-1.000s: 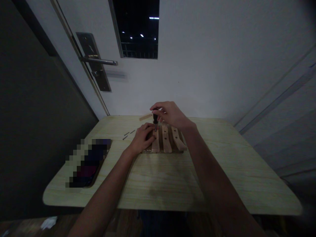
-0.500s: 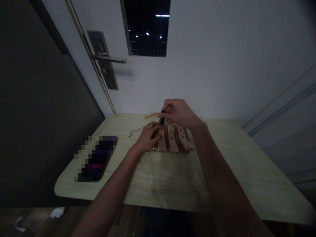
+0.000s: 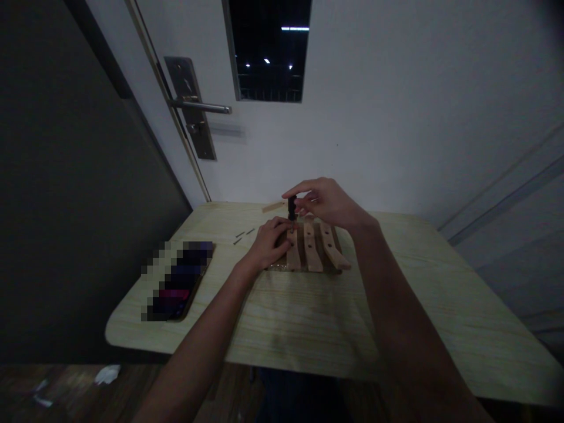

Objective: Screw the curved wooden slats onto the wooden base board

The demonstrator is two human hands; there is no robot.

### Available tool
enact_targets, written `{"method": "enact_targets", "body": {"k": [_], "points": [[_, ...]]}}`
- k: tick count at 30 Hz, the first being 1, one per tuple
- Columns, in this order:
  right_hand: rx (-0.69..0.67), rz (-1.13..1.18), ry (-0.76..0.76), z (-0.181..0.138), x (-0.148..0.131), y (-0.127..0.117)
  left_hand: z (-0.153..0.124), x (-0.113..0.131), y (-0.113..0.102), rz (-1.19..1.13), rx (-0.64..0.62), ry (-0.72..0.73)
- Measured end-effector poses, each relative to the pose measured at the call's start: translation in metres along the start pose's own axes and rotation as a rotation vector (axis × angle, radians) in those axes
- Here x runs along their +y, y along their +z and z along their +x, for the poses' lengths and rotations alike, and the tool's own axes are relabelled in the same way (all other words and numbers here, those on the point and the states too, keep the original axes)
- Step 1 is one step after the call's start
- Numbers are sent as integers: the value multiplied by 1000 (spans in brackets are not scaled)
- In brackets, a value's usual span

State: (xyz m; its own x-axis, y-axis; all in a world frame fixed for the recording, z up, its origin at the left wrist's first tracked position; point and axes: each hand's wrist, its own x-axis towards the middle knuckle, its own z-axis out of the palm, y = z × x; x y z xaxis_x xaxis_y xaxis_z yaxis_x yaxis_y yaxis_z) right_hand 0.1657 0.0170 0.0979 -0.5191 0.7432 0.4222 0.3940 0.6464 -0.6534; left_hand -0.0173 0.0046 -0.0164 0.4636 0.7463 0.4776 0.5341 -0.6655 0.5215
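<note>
The screwdriver stands upright over the leftmost strip of the wooden rack, with the fingertips of our right hand pinched on its top. Our left hand rests curled on the rack's left edge; whether it grips we cannot tell. Screws lie left of the rack.

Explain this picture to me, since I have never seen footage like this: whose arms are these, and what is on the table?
No machine here: the camera sits on a person's head looking down, so both bare arms are that person's own. The right hand pinches a small black screwdriver, upright, its tip on a row of wooden slats on the pale table. The left hand rests on the row's left side, fingers by the tip. Further left lie what look like small screws and a flat dark thing, blurred out. One loose slat lies behind the hands.
</note>
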Motion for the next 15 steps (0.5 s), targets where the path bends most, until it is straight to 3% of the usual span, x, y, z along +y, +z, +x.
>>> {"method": "enact_targets", "body": {"k": [7,15], "points": [[66,-191,-55,-1,-3,-3,0,1,0,-5,1,-9],[114,-244,20,1,-6,5,-1,4,-2,34,-13,-18]]}}
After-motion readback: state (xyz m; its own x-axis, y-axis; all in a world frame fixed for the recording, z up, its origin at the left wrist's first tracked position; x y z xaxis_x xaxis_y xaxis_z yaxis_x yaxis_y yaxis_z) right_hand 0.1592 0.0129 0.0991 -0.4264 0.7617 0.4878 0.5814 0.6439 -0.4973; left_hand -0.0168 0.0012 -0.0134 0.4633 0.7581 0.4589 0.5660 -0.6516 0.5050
